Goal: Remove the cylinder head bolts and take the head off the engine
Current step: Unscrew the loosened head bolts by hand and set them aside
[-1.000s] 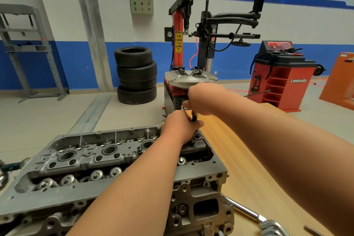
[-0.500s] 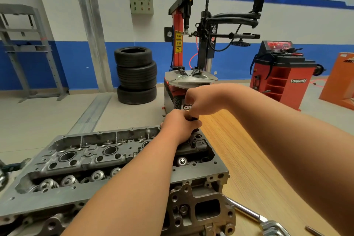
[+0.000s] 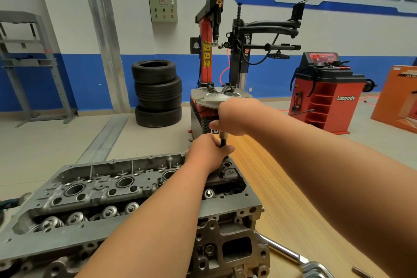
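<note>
The grey aluminium cylinder head (image 3: 94, 189) lies on a wooden bench, its valve springs and spark plug wells facing up. At its far right corner a thin black tool shaft (image 3: 223, 142) stands upright. My left hand (image 3: 208, 153) is wrapped round the shaft's lower part, just above the head. My right hand (image 3: 234, 117) grips the top of the same tool, a short silver piece showing under the fingers. The bolt below is hidden by my left hand.
A chrome wrench handle (image 3: 284, 253) and a small metal rod (image 3: 361, 272) lie on the wooden bench (image 3: 293, 198) at the lower right. Beyond the bench stand a tyre changer (image 3: 216, 56), stacked tyres (image 3: 158, 92) and a red wheel balancer (image 3: 327, 92).
My right hand has risen a little, so the black shaft now shows between the two hands. The view has tilted slightly. My left hand stays at the head's corner.
</note>
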Demonstrator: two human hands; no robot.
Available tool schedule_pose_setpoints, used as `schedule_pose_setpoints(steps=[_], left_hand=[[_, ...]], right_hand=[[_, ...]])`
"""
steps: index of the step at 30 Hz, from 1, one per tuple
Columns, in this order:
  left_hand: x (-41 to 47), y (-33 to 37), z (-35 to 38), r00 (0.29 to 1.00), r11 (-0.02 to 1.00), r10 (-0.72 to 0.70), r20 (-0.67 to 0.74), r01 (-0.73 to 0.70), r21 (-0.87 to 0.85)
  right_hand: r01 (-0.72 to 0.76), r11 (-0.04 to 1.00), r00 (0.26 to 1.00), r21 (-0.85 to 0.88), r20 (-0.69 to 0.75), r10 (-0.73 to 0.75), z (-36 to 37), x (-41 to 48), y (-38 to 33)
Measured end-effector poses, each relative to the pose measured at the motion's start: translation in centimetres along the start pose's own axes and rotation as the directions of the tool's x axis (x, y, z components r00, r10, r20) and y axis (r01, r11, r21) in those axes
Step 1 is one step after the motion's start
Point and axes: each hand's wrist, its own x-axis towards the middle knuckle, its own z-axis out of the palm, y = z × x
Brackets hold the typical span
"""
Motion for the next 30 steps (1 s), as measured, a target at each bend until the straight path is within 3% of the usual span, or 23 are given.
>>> schedule_pose_setpoints(steps=[2, 5, 7, 9, 11, 15, 17, 20, 23, 26, 27, 30], left_hand=[[-0.1, -0.2, 0.1, 0.998, 0.999, 0.028, 0.056, -0.030, 0.027], [-0.3, -0.4, 0.1, 0.994, 0.996, 0.085, 0.067, -0.087, 0.036], [-0.1, -0.2, 0.1, 0.997, 0.996, 0.076, 0.013, -0.077, 0.055], [0.1, 0.0, 0.3, 1.000, 0.996, 0.020, -0.011, -0.019, 0.087], [0.2, -0.2, 0.5, 1.000, 0.986, -0.013, -0.005, 0.014, 0.167], [0.5, -0.7, 0.7, 0.999, 0.894, -0.011, 0.035, -0.005, 0.448], [0.4, -0.5, 0.6, 0.997, 0.867, -0.045, 0.069, 0.004, 0.498], [0.4, -0.1, 0.5, 0.988, 0.871, -0.099, 0.115, 0.031, 0.489], [0.5, -0.1, 0.6, 0.985, 0.868, -0.104, 0.136, 0.023, 0.495], [0.5, -0.1, 0.6, 0.983, 0.862, -0.107, 0.152, 0.015, 0.506], [0.6, -0.1, 0.6, 0.983, 0.861, -0.105, 0.153, 0.013, 0.509], [0.5, -0.2, 0.6, 0.983, 0.858, -0.112, 0.148, 0.020, 0.514]], right_hand=[[0.067, 0.996, 0.993, 0.060, 0.092, -0.072, -0.3, -0.1, 0.3], [0.109, 0.946, 0.976, 0.304, 0.149, -0.161, -1.4, -0.7, 0.9], [0.073, 0.962, 0.992, 0.262, 0.079, -0.097, -0.9, -0.6, 0.4], [-0.005, 0.998, 0.999, 0.070, 0.041, 0.002, 0.0, -0.3, -0.2], [0.027, 1.000, 0.999, -0.002, 0.042, -0.027, 0.4, -0.1, -0.3], [0.100, 0.940, 0.983, 0.327, 0.114, -0.144, 0.1, -0.7, 0.4], [0.058, 0.951, 0.995, 0.304, 0.060, -0.080, 0.8, -0.8, 0.3], [-0.056, 0.995, 0.998, 0.084, -0.023, 0.058, 1.6, -0.2, 0.1], [0.095, 0.977, 0.993, 0.188, 0.050, -0.107, 1.1, -0.3, 0.4], [0.137, 0.925, 0.981, 0.354, 0.080, -0.176, 0.6, -0.6, 0.4], [0.120, 0.942, 0.988, 0.313, 0.056, -0.145, 0.8, -0.5, 0.3], [-0.011, 0.999, 0.999, -0.035, -0.036, 0.010, 1.3, 0.2, -0.5]])
